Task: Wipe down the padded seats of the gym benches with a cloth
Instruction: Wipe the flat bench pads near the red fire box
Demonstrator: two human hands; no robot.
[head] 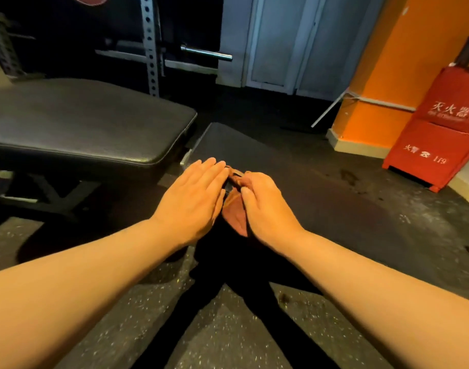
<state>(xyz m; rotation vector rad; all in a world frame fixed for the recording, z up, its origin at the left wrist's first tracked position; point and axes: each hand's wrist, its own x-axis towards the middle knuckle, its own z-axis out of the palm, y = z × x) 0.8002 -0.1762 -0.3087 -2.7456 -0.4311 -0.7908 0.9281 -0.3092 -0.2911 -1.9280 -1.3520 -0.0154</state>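
Note:
A small reddish-brown cloth [234,211] lies bunched between my two hands, over the near end of a narrow black padded seat [228,145] that runs away from me. My right hand [265,206] has its fingers curled onto the cloth and pinches it. Flat, with straight fingers, my left hand [193,198] lies beside the cloth and touches its left edge. A wider black padded bench pad [81,121] sits to the left, level and apart from my hands.
A grey perforated rack upright [151,43] and a steel barbell end [206,53] stand behind the wide bench. A red fire-extinguisher box [438,134] leans at an orange wall [382,75] on the right. Speckled rubber floor [228,328] lies below my arms.

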